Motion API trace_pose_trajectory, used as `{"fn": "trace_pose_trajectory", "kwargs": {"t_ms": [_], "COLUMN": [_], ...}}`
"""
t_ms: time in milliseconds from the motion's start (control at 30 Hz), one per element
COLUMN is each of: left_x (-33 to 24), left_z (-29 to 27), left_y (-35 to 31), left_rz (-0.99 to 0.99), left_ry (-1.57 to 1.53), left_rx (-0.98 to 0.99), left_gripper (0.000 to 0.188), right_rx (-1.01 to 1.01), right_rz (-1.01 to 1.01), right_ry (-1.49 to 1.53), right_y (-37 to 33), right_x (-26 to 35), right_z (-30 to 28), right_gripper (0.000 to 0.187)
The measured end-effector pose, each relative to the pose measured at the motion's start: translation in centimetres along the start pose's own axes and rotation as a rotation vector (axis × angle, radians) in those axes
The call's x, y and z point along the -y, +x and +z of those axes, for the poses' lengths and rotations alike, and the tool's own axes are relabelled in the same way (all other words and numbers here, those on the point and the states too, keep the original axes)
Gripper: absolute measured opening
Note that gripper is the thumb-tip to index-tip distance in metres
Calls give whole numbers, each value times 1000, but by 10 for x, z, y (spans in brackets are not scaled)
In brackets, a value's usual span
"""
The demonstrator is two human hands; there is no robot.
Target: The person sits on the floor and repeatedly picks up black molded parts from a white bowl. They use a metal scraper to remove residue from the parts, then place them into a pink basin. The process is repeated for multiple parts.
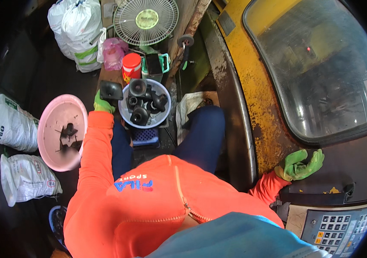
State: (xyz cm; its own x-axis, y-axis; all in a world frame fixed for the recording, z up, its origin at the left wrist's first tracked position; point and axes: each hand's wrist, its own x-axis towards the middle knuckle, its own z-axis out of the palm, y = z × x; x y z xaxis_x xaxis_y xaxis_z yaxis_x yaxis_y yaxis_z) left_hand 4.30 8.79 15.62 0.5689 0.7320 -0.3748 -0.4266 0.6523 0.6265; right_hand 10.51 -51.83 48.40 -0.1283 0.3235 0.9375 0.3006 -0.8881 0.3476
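My left hand point(102, 104), in a green glove, is closed on a black plastic part with a square flared mouth point(111, 90). That part is held at the left rim of a white-and-lilac basin point(124, 112). Inside the basin lie several black plastic parts point(139, 115), some with round funnel-like mouths. Out to the right, my right hand point(302, 165), also green-gloved, has its fingers apart and nothing in it. It is beside the lower part of the machine's yellow-and-dark door point(263, 142), below the window; whether it touches the door I cannot tell.
A pink basin point(46, 148) with black scraps stands at left, near white sacks point(13, 122). Beyond the parts basin are a red-lidded container point(132, 62), a pink plastic bag point(114, 53) and a fan point(146, 34). A button panel point(336, 228) is at lower right.
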Motion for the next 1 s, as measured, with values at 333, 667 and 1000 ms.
{"fn": "trace_pose_trajectory", "kwargs": {"t_ms": [333, 667, 1000], "left_x": [-10, -14, -7], "left_z": [22, 0, -4], "left_y": [-37, -31, -20], "left_rz": [-36, 122, 197], "left_ry": [24, 309, 261], "left_rx": [-51, 12, 143], "left_gripper": [27, 32, 34], "right_rx": [-30, -1, -28], "right_rz": [22, -12, 1], "right_ry": [0, 10, 16], "right_y": [-5, -6, -4], "right_x": [1, -4, 2], "right_z": [5, 1, 5], "right_gripper": [30, 34, 31]}}
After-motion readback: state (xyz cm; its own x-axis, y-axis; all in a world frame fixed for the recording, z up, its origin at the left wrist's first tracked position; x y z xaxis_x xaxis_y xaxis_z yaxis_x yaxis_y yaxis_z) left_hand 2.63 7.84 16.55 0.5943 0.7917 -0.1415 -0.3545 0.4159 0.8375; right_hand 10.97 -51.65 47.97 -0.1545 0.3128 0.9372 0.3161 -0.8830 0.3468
